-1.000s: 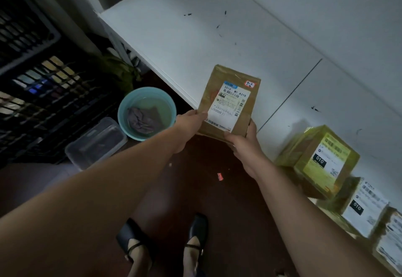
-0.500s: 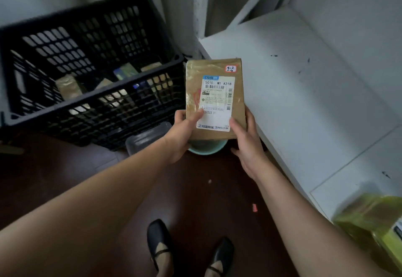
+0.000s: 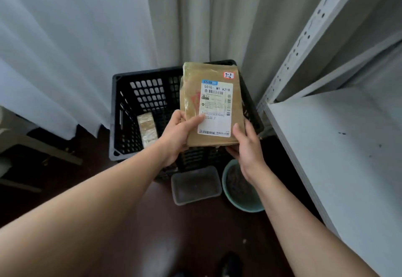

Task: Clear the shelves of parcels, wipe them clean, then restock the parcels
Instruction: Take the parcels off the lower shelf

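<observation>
Both hands hold one flat brown parcel (image 3: pixel 212 104) upright over the black crate (image 3: pixel 139 111), label facing the person. The left hand (image 3: pixel 178 133) grips its lower left edge, thumb pressed on the label's corner; the right hand (image 3: pixel 245 144) cups the lower right corner, thumb on the front. Most of the parcel stands above both grips. A smaller parcel (image 3: pixel 148 130) lies inside the crate. The white shelf (image 3: pixel 339 146) stands to the right, near the parcel but apart from it.

The parcel (image 3: pixel 212 104) label reads "501E- M1 A21B"; its red sticker (image 3: pixel 228 75) reads "3-2 -4".
</observation>
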`<state>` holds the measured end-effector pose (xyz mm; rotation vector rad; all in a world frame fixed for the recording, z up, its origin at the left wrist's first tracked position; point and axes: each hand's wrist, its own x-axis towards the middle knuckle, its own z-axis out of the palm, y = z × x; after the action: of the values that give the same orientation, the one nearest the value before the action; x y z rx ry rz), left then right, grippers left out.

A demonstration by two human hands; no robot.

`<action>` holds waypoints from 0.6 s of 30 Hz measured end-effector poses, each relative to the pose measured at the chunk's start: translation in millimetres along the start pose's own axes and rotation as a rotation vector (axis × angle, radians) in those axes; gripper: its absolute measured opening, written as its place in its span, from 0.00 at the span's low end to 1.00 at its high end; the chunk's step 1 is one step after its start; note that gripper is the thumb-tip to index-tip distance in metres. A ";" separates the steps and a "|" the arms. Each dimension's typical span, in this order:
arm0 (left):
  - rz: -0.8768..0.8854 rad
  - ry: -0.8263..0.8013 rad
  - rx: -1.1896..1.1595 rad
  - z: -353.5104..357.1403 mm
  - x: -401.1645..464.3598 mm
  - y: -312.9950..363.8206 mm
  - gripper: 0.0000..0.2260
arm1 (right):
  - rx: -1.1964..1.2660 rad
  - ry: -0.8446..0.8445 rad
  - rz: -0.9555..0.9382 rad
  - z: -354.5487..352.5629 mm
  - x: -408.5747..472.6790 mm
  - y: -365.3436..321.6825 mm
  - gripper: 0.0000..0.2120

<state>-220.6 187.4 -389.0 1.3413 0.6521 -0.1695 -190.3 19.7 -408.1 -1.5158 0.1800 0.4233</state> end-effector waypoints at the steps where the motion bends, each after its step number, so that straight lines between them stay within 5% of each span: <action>1: 0.032 0.038 -0.004 -5.8 5.7 3.2 0.17 | -0.032 -0.008 -0.001 6.0 8.5 -1.2 0.17; 7: 0.182 0.260 0.146 -33.3 67.9 15.3 0.22 | -0.243 -0.007 0.105 33.1 77.4 20.0 0.23; 11: 0.186 0.396 0.506 -43.8 114.5 7.5 0.20 | -0.330 -0.013 0.155 40.5 126.6 33.3 0.23; 18: 0.222 0.338 1.154 -44.3 167.7 -15.0 0.21 | -0.313 -0.144 0.241 30.7 194.1 31.8 0.31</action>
<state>-106.5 266.9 -493.7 2.5823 0.6976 -0.1394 -29.3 80.4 -508.1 -1.7697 0.1903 0.7799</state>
